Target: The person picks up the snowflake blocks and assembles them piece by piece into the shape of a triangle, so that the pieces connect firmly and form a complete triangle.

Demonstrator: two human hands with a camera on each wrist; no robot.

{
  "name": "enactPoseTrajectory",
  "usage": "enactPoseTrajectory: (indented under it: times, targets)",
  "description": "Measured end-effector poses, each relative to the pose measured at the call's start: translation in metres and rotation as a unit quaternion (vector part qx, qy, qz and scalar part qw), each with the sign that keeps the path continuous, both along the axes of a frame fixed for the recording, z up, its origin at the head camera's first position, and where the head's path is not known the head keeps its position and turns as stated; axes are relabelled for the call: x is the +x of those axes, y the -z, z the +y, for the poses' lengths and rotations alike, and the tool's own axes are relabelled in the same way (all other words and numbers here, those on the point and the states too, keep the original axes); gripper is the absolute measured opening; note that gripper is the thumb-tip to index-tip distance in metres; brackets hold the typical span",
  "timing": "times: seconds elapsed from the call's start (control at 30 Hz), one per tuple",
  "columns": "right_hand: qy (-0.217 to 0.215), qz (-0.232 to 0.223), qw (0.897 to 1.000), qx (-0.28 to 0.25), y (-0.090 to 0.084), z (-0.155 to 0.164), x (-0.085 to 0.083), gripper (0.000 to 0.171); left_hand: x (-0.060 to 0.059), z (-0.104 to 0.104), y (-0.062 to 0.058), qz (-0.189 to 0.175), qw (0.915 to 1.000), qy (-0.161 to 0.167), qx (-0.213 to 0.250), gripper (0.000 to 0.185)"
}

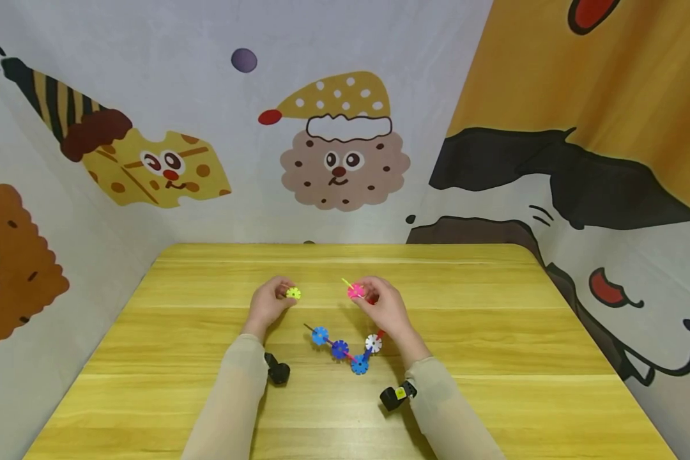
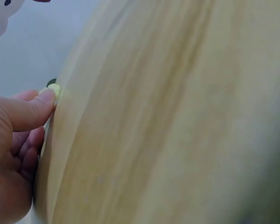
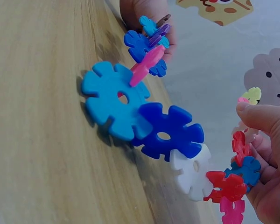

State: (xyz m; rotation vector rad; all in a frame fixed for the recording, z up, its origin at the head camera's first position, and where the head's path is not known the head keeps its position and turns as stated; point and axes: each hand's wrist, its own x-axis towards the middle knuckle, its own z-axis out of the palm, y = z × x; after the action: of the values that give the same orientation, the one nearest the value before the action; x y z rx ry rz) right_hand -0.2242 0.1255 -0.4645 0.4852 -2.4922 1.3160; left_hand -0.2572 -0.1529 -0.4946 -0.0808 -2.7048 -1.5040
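My left hand [image 1: 269, 305] pinches a small yellow-green notched snowflake disc [image 1: 294, 293] between thumb and fingers, above the table. Across from it, my right hand [image 1: 386, 306] pinches a pink snowflake disc [image 1: 355, 291], from which another yellow-green disc [image 1: 347, 282] sticks out. This pink disc is at one end of a chain of interlocked snowflake discs. Light blue [image 3: 113, 100], dark blue [image 3: 170, 131], white [image 3: 192, 171] and red discs [image 3: 226, 185] in the chain show in the right wrist view. Some links are hidden behind the right fingers. A gap separates the two hands.
The chain's lower part hangs or lies over the wooden table [image 1: 494, 306]; which, I cannot tell. Black wrist cameras [image 1: 278, 370] are strapped on both forearms. Behind the table's far edge stands a cartoon-printed cloth backdrop [image 1: 207, 76].
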Motion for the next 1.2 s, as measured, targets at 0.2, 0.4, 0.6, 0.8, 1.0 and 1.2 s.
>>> enactPoseTrajectory:
  times: [0.2,0.4,0.6,0.8,1.0,1.2]
  targets:
    - [0.0,0.003,1.0,-0.006,0.0,0.0,0.0,0.028,0.001,0.004,-0.007,-0.011,0.9977,-0.003,0.067,0.029]
    - [0.005,-0.007,1.0,-0.014,0.0,0.0,-0.001,0.026,0.004,0.017,-0.028,-0.004,0.9917,0.011,0.128,0.028]
    - [0.002,-0.009,1.0,-0.029,0.0,0.001,-0.001,0.027,0.009,0.038,-0.048,0.008,0.9816,0.049,0.184,0.03]
    - [-0.004,0.0,0.999,-0.033,0.001,0.002,-0.002,0.026,0.013,0.059,-0.058,0.015,0.9771,0.059,0.204,0.03]
    - [0.006,-0.009,0.999,-0.042,0.0,0.0,-0.003,0.02,0.015,0.077,-0.061,0.035,0.9747,0.055,0.214,0.029]
    - [0.022,0.003,0.999,-0.049,0.0,-0.001,-0.005,0.017,0.015,0.09,-0.065,0.041,0.9708,0.04,0.233,0.03]
